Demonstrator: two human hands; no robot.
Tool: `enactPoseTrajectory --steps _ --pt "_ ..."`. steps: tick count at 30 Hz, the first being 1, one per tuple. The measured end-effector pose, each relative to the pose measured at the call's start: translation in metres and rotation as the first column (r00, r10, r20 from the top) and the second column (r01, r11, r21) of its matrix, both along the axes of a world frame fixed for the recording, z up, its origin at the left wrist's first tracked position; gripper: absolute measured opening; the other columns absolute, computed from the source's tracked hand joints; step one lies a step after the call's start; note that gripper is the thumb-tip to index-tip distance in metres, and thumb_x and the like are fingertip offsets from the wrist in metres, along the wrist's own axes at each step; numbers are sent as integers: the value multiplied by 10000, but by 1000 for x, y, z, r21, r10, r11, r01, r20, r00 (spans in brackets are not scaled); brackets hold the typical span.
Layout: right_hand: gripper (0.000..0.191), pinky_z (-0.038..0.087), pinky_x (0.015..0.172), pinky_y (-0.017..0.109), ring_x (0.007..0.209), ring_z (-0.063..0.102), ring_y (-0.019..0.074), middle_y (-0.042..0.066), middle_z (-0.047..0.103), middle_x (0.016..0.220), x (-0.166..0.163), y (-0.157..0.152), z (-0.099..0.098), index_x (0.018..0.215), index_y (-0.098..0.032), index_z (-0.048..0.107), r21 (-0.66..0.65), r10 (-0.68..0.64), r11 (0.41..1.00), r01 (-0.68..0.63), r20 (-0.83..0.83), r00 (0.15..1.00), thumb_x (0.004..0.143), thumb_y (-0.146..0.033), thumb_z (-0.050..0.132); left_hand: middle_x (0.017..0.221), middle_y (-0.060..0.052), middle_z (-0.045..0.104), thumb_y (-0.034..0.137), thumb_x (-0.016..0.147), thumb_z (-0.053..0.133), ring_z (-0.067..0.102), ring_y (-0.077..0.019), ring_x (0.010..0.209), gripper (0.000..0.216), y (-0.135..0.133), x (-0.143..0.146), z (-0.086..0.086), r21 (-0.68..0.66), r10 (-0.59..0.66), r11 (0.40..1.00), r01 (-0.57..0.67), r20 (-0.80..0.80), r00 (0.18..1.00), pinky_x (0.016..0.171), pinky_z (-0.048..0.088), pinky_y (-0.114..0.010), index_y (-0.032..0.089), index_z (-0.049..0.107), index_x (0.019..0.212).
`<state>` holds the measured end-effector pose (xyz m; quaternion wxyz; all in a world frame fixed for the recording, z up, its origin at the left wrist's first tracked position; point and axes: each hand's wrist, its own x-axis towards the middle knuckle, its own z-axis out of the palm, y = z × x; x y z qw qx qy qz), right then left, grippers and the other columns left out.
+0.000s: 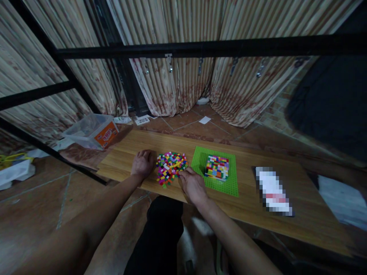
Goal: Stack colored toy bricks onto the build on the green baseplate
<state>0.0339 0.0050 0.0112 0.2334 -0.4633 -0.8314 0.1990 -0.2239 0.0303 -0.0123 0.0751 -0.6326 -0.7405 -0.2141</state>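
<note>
A pile of small coloured toy bricks [171, 168] lies loose on the wooden table [243, 152]. My left hand [142, 163] rests on the tabletop just left of the pile, its fingers curled under; anything inside them is hidden. At the pile's lower right edge, my right hand [192, 184] has its fingertips pinched together, and what they hold, if anything, is too small to make out. Right of that hand, a green studded baseplate [233, 183] carries a low block built of many-coloured bricks [217, 167].
A blurred-out white object [273, 191] lies at the table's right. Behind the left end stands a clear plastic box [86, 130] with an orange label. A black metal bar [183, 49] with hanging clips crosses in front of striped curtains [177, 84]. Papers lie on the tiled floor.
</note>
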Motion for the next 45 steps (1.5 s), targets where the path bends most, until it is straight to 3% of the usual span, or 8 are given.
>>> enactPoseTrajectory --steps 8,15,18,23,31,45 --pt "227 454 759 258 799 605 151 47 648 867 23 11 24 805 -201 710 25 -52 998 60 -252 966 897 -164 505 1180 -139 639 296 884 422 554 -284 1099 344 1 -2 -2 0 -8 1000 8 3 1000 999 433 -438 156 631 1119" --pt "216 501 776 301 829 635 172 67 675 927 90 41 46 897 -200 733 22 -199 974 225 -390 899 850 -241 526 1163 -142 646 302 892 415 557 -291 1091 347 0 0 0 2 1 1000 -1 0 1000 998 435 -435 148 636 1111" --pt "222 503 832 332 883 652 193 74 704 965 127 53 46 908 -197 736 -25 -275 957 288 -381 883 823 -282 549 1173 -148 642 309 889 416 552 -301 1108 357 0 1 1 -2 10 1000 -10 -4 1000 996 435 -440 146 633 1121" --pt "207 519 845 363 861 685 200 58 742 945 162 57 34 926 -202 730 -136 -280 959 249 -320 905 800 -273 582 1181 -154 637 311 881 416 549 -305 1112 358 1 -1 1 -1 2 1000 -2 1 1000 996 434 -455 152 632 1118" --pt "180 547 776 321 809 706 180 36 754 888 154 60 21 929 -217 719 -122 -232 969 213 -168 958 777 -196 624 1176 -157 634 313 879 408 555 -303 1101 361 1 0 1 -1 1 1000 -1 -1 1000 986 438 -455 147 632 1108" --pt "235 530 726 279 735 686 155 28 739 821 133 53 33 895 -214 723 -7 -204 979 204 -18 979 755 -81 589 1164 -139 645 298 874 414 561 -287 1091 339 2 -2 -1 8 -16 1000 16 -8 1000 1002 428 -444 163 637 1091"
